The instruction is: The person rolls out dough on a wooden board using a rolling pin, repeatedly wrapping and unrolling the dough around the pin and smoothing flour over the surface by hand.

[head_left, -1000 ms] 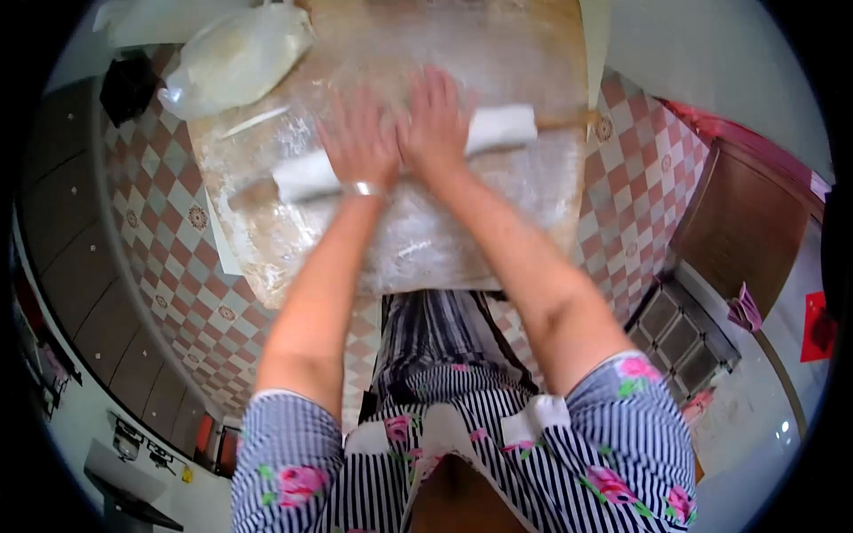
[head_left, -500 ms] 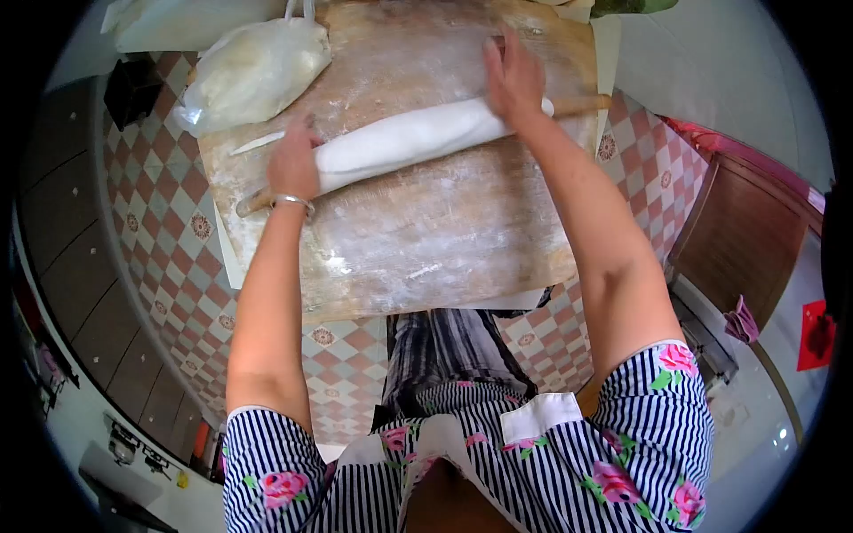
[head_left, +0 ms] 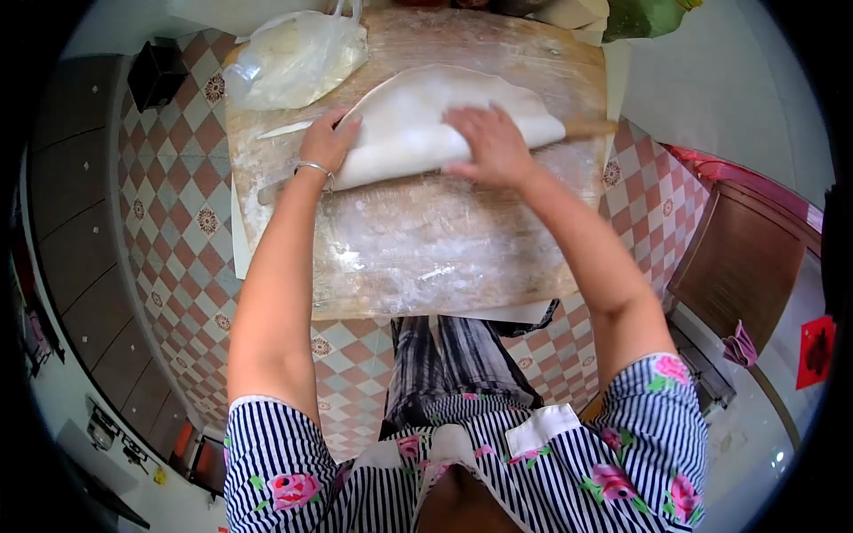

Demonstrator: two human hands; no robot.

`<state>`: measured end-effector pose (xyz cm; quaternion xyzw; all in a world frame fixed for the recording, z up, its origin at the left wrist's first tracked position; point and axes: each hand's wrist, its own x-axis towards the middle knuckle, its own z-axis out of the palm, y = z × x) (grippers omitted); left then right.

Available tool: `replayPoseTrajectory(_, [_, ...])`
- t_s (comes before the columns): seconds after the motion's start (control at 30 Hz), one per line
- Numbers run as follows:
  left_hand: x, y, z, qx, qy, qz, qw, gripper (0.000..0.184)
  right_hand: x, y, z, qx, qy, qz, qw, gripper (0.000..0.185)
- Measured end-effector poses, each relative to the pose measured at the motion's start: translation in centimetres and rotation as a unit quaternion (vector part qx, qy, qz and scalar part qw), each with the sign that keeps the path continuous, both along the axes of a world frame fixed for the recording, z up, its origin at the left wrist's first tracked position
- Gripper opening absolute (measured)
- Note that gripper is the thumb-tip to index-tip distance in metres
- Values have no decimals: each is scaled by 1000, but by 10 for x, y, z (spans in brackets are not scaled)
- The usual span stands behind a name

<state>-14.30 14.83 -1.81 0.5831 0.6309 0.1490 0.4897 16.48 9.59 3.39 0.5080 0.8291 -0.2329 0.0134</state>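
A white dough sheet (head_left: 444, 89) lies partly wrapped around a wooden rolling pin, with a rounded flap spread out on the far side. The pin's bare right end (head_left: 588, 129) sticks out past the dough; its left end (head_left: 270, 192) shows below my left wrist. My left hand (head_left: 327, 144), with a bracelet at the wrist, is curled over the left end of the roll. On the middle-right of the dough, my right hand (head_left: 490, 147) lies palm down with fingers spread, slightly blurred. Beneath everything is a floured wooden board (head_left: 426, 258).
A clear plastic bag (head_left: 298, 62) with pale contents sits on the board's far left corner. Beside my left hand lies a thin white strip (head_left: 286, 130). A green item (head_left: 649, 16) is at the far right. Checkered tile floor (head_left: 178, 186) surrounds the board.
The dough was fully rolled up and now has a flap spread open beyond the roll. My right hand moved from the right end toward the middle and flattened there. The view shifted slightly.
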Motion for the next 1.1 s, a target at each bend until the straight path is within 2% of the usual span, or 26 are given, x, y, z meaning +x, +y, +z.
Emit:
replayPoseTrajectory(0.03, [1, 0, -5, 3, 10, 11, 1000, 45, 4, -31, -5, 98, 61, -16, 993, 75])
replayPoseTrajectory(0.2, [8, -6, -9, -7, 38, 52, 998, 41, 5, -118, 26, 10, 107, -93, 990, 77])
replayPoseTrajectory(0.23, [13, -6, -6, -8, 54, 44, 998, 42, 4, -121, 25, 44, 127, -125, 983, 75])
replayPoseTrajectory(0.33, [17, -6, 8, -13, 112, 22, 993, 43, 1, -156, 5, 53, 13, -91, 994, 75])
replayPoseTrajectory(0.37, [19, -3, 9, -18, 131, 18, 991, 44, 3, -177, 1, 45, 63, -74, 994, 70])
replayPoseTrajectory(0.5, [24, -3, 6, -14, 160, 40, 986, 50, 6, -238, 2, -3, 64, -109, 992, 57])
replayPoseTrajectory(0.6, [29, -2, 9, -14, 172, 13, 985, 51, 6, -260, 2, -29, 58, -155, 986, 51])
replayPoseTrajectory(0.8, [29, -2, 1, -24, 154, 1, 988, 50, 24, -289, -3, -70, 51, -155, 984, 39])
replayPoseTrajectory(0.87, [25, -6, -8, 25, 114, 23, 993, 49, 34, -296, -8, -77, 84, -169, 979, 35])
replayPoseTrajectory(0.97, [-1, -13, -32, 41, 88, 42, 994, 46, 59, -303, 12, -202, 39, -233, 950, 36])
replayPoseTrajectory(1.0, [-13, -17, -40, 37, 85, 46, 995, 45, 69, -307, 22, -192, 40, -251, 948, 36])
replayPoseTrajectory(1.07, [-40, -44, -50, 57, -8, 157, 986, 40, 92, -321, 42, -172, 47, -284, 942, 36])
replayPoseTrajectory(1.1, [-57, -58, -55, 41, 8, 213, 976, 40, 107, -334, 41, -145, 41, -315, 937, 38])
